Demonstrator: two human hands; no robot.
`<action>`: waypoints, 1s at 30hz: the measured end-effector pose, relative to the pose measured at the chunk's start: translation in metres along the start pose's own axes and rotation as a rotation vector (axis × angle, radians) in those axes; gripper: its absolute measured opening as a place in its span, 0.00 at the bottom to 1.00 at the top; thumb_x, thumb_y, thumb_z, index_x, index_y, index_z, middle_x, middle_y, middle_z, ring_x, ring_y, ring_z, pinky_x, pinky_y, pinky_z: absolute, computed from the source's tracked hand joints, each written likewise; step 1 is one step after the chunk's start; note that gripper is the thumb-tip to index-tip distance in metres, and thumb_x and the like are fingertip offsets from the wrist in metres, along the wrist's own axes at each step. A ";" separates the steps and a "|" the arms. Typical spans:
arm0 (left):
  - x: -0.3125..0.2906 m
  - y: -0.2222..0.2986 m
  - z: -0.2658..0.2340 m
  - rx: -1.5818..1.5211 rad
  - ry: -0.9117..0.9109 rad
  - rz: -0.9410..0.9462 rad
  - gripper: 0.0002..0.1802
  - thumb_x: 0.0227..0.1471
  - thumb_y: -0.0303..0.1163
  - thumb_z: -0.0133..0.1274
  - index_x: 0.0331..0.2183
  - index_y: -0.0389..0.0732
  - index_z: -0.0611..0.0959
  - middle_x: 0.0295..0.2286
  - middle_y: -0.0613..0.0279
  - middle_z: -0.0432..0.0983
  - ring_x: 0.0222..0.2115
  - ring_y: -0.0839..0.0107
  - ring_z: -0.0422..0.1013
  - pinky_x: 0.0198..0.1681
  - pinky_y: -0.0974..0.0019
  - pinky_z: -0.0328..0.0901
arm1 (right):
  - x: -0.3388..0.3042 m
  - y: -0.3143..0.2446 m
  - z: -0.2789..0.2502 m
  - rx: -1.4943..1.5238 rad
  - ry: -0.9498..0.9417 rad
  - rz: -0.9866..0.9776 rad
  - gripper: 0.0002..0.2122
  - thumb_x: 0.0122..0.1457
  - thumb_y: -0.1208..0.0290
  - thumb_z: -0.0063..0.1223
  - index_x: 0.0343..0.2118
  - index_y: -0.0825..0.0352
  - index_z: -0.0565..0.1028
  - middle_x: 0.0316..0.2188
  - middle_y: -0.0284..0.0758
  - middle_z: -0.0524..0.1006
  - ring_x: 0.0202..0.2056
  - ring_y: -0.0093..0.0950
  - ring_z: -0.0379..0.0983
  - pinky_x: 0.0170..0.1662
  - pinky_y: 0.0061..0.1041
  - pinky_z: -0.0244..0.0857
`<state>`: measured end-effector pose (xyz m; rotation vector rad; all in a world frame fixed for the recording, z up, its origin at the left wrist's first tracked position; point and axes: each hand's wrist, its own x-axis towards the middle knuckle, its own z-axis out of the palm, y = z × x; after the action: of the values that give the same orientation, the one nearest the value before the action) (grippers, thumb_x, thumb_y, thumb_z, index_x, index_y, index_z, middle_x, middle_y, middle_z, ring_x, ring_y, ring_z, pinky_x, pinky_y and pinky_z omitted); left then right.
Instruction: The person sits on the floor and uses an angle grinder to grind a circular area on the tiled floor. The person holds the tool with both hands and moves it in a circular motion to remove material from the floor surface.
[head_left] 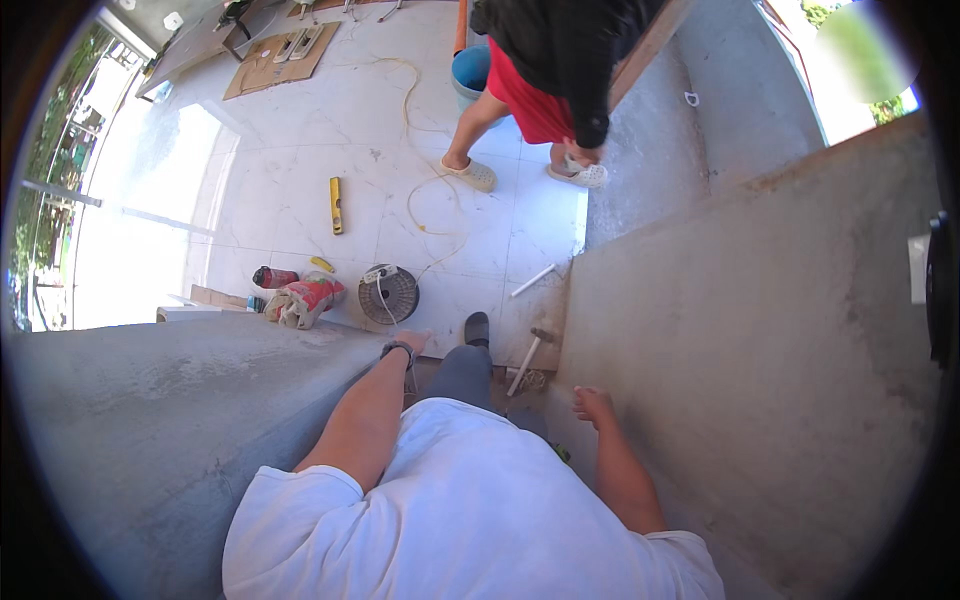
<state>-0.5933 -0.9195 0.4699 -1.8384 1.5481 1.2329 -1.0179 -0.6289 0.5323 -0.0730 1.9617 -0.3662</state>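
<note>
My left hand (pixel 412 341), with a dark band at the wrist, is out ahead of the low wall, its fingers stretched to the right and nothing seen in them. Just beyond it on the tiles lies a round cable reel (pixel 390 294) with a white cord. Beside the right wall hangs my right hand (pixel 593 405), fingers loosely bent and a little apart, holding nothing I can see. Between my hands, a hammer (pixel 524 365) with a pale handle lies near the tile edge. A short white rod (pixel 533 281) is farther off.
Grey walls flank me: a low one (pixel 180 390) at left, a taller one (pixel 740 320) at right. Ahead stands a person in red shorts (pixel 530 105) by a blue bucket (pixel 470 72). A yellow level (pixel 336 205), red-and-white sack (pixel 305 300) and loose yellow cord (pixel 408 100) lie on the tiles.
</note>
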 end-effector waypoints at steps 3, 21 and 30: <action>0.009 0.049 -0.080 0.021 0.092 0.092 0.42 0.58 0.62 0.52 0.62 0.40 0.74 0.61 0.43 0.68 0.61 0.48 0.66 0.64 0.52 0.61 | 0.027 -0.061 -0.025 -0.272 0.039 -0.189 0.18 0.58 0.56 0.66 0.40 0.68 0.81 0.27 0.35 0.80 0.29 0.29 0.80 0.29 0.32 0.73; 0.033 0.063 -0.221 -1.458 0.003 -0.404 0.44 0.58 0.58 0.56 0.64 0.35 0.70 0.59 0.44 0.72 0.59 0.49 0.70 0.61 0.51 0.64 | 0.178 -0.488 -0.069 -0.275 -0.149 -0.040 0.23 0.62 0.57 0.62 0.55 0.65 0.74 0.44 0.43 0.79 0.42 0.39 0.81 0.42 0.42 0.77; 0.009 0.093 -0.174 -1.512 -0.079 -0.697 0.38 0.60 0.55 0.55 0.60 0.36 0.75 0.57 0.47 0.75 0.57 0.54 0.72 0.60 0.54 0.66 | 0.273 -0.741 -0.032 -1.046 0.031 -0.777 0.17 0.51 0.69 0.68 0.43 0.73 0.82 0.28 0.45 0.83 0.26 0.31 0.81 0.29 0.32 0.75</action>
<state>-0.6202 -1.0876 0.5697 -2.5980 -0.4721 2.1825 -1.2458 -1.3853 0.5156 -1.5160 1.8884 0.2158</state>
